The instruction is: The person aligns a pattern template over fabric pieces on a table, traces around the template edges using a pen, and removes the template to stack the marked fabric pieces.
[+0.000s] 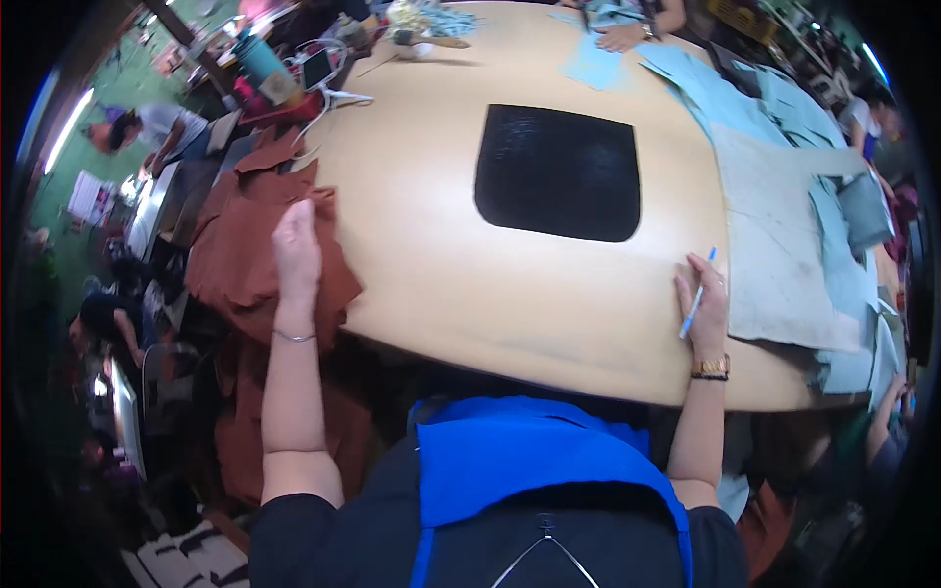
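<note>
The right hand (711,306) is over the bench (431,284) near its right end, not far from the near edge, with its fingers closed around a blue-and-white pen (690,318). The pen slants, its upper end pointing toward the far side. The left hand (297,250) is at the left edge of the bench, in front of a pile of brown sheets (230,245) that hangs over that edge. Its fingers point toward the far edge and look blurred; I cannot tell whether they grip a sheet.

A black panel (557,173) with rounded near corners lies flat between the hands, farther toward the far edge. Along the right edge lies a grey sheet (774,245), just beside the right hand, with light blue pieces (686,83) around it. At the far edge, another person's hand (622,37) rests by more light blue material.
</note>
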Demonstrator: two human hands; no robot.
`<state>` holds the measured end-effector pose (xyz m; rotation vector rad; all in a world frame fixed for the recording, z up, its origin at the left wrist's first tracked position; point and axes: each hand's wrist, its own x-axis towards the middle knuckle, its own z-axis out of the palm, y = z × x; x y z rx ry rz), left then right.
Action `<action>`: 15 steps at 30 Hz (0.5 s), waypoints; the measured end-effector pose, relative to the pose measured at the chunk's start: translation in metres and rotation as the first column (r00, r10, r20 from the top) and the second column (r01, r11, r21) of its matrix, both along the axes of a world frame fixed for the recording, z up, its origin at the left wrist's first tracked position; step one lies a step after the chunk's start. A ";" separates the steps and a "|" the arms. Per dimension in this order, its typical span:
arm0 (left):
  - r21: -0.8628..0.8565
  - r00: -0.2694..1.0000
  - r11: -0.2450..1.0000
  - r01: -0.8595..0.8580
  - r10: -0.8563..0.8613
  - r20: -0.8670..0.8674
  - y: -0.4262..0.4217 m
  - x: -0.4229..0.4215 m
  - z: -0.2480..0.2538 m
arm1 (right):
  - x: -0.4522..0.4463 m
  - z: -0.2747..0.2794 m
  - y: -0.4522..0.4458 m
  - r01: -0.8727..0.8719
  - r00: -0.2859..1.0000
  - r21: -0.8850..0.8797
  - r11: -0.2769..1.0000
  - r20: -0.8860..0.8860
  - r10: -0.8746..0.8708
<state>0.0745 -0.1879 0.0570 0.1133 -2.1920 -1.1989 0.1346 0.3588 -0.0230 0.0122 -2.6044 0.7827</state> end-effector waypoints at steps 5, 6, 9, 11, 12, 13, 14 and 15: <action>0.625 0.685 0.553 0.551 -0.728 0.040 0.180 -0.012 -0.026 | -0.001 -0.011 0.006 0.041 0.994 -0.204 0.978 -0.092 -0.061; 0.722 0.475 0.304 0.621 -0.879 -0.038 0.206 0.003 -0.030 | -0.001 -0.017 0.010 0.066 0.985 -0.299 0.952 -0.133 -0.110; -0.022 0.333 0.352 0.936 -0.862 0.383 0.214 0.037 -0.035 | 0.005 -0.022 0.020 0.100 0.955 -0.477 0.873 -0.199 -0.219; -0.264 0.437 0.350 0.899 -0.750 0.496 0.192 0.064 -0.027 | 0.018 -0.006 0.009 0.130 0.955 -0.483 0.866 -0.174 -0.240; -0.302 0.485 0.381 0.874 -0.717 0.500 0.179 0.073 -0.030 | 0.022 0.000 0.003 0.064 0.968 -0.443 0.894 -0.190 -0.163; -0.340 0.530 0.407 0.848 -0.679 0.508 0.165 0.081 -0.033 | 0.028 0.005 -0.005 -0.002 0.976 -0.408 0.913 -0.199 -0.087; -0.380 0.571 0.427 0.821 -0.640 0.515 0.153 0.088 -0.034 | 0.035 0.010 -0.015 -0.066 0.979 -0.376 0.924 -0.204 -0.012; -0.407 0.599 0.441 0.800 -0.626 0.499 0.144 0.094 -0.040 | 0.040 0.017 -0.025 -0.106 0.987 -0.293 0.950 -0.151 0.063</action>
